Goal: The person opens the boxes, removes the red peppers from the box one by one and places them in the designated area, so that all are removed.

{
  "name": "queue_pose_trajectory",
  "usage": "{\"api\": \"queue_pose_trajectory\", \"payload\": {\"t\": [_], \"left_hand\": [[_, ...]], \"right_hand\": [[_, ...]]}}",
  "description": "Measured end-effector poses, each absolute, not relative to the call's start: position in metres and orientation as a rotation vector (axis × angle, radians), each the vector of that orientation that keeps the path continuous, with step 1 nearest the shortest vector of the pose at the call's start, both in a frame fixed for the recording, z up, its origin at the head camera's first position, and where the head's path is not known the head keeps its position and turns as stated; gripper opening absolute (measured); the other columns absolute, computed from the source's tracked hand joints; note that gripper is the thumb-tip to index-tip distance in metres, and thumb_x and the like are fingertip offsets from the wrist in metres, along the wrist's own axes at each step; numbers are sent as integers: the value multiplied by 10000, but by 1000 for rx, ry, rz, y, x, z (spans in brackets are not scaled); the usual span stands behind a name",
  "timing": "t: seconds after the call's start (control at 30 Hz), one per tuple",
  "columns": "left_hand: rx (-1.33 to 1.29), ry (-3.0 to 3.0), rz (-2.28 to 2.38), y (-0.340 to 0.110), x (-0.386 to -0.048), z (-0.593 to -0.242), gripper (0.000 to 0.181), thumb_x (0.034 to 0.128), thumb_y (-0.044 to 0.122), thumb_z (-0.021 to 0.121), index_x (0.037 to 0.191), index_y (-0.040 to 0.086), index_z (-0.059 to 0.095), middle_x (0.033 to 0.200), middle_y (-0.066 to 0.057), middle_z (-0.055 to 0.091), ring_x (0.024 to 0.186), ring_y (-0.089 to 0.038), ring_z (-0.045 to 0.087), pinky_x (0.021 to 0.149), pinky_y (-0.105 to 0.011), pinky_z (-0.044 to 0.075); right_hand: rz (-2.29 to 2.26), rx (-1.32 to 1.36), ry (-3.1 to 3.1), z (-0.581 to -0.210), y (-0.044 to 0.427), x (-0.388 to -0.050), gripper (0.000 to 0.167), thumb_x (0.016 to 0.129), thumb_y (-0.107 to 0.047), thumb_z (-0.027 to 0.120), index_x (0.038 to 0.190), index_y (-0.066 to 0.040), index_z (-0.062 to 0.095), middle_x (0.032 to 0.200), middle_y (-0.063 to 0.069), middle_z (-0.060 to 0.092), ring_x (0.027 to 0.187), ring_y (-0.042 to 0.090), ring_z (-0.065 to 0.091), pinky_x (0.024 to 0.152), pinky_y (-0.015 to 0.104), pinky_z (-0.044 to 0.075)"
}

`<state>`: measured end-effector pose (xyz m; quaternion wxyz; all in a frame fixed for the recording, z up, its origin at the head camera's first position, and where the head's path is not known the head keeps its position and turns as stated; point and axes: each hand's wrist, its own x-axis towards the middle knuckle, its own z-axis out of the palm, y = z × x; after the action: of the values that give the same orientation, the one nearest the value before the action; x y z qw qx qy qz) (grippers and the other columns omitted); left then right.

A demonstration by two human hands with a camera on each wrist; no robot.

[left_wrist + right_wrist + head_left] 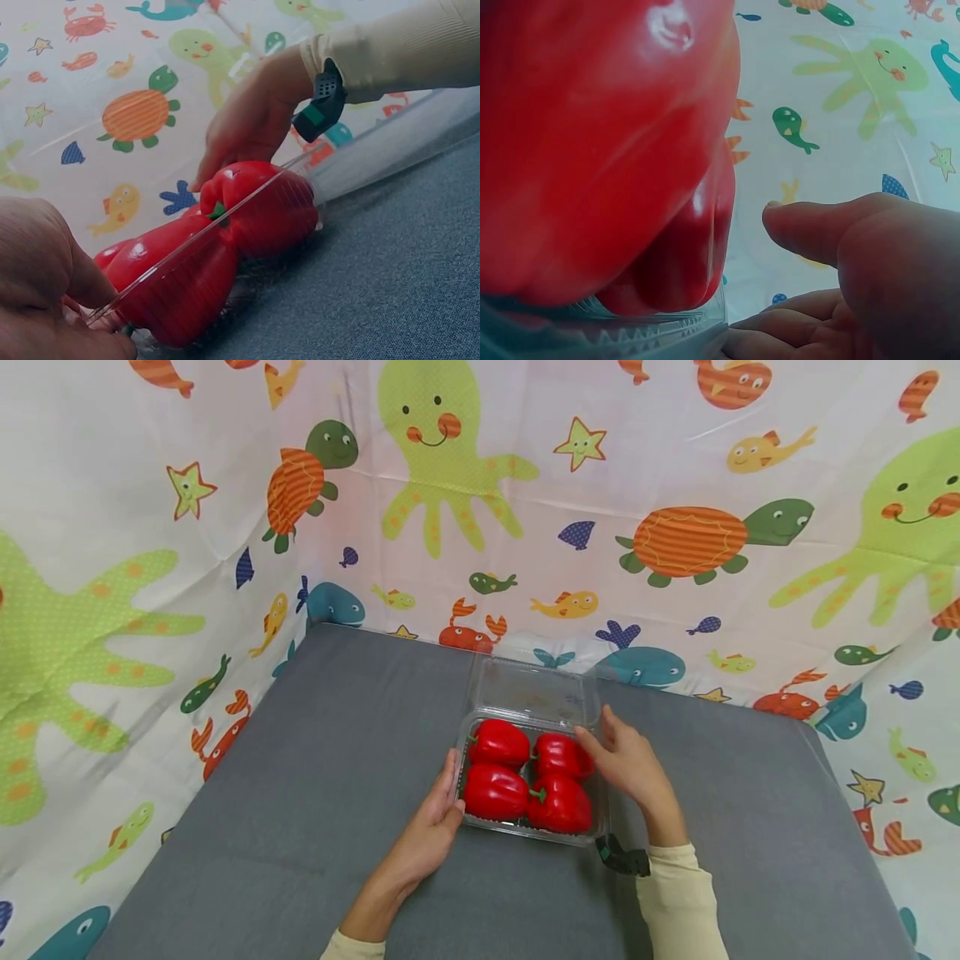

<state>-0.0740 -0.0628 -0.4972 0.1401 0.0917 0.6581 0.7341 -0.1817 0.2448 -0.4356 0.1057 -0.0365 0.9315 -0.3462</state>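
Observation:
Several red bell peppers (496, 792) with green stems sit in a clear plastic clamshell container (517, 833). Its hinged lid (528, 689) lies folded back behind it. My left hand (429, 835) grips the container's left wall, and in the left wrist view the thumb and fingers pinch the rim. At the far right corner is my right hand (633, 764), its thumb near a pepper (562, 755). In the right wrist view that thumb stands straight and apart from the peppers, while the other fingers (795, 326) touch the container's outer side.
The container rests on a grey cloth-covered table (337, 760). A curtain (480, 468) printed with sea animals hangs behind the table and along its sides. A dark wrist camera (624, 860) is strapped at the right sleeve.

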Motion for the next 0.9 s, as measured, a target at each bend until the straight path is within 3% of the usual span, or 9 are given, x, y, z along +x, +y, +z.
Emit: {"api": "queue_pose_trajectory", "payload": {"t": [0.43, 0.9], "left_hand": [[273, 1878, 2139, -62, -75, -499, 739, 1122, 3, 352, 1702, 166, -76, 1773, 38, -80, 1624, -154, -54, 1298, -406, 84], [285, 1899, 2129, -62, -74, -498, 746, 1117, -5, 355, 1699, 155, -84, 1772, 41, -88, 1622, -146, -61, 1278, -344, 68]], "right_hand": [[-967, -198, 2758, -433, 246, -166, 901, 1062, -512, 580, 1666, 30, 189, 1675, 278, 286, 1467, 474, 434, 1089, 596, 463], [-890, -312, 2822, -417, 244, -128, 904, 1021, -463, 669, 1703, -125, 183, 1706, 202, 286, 1491, 499, 395, 984, 621, 547]]}}
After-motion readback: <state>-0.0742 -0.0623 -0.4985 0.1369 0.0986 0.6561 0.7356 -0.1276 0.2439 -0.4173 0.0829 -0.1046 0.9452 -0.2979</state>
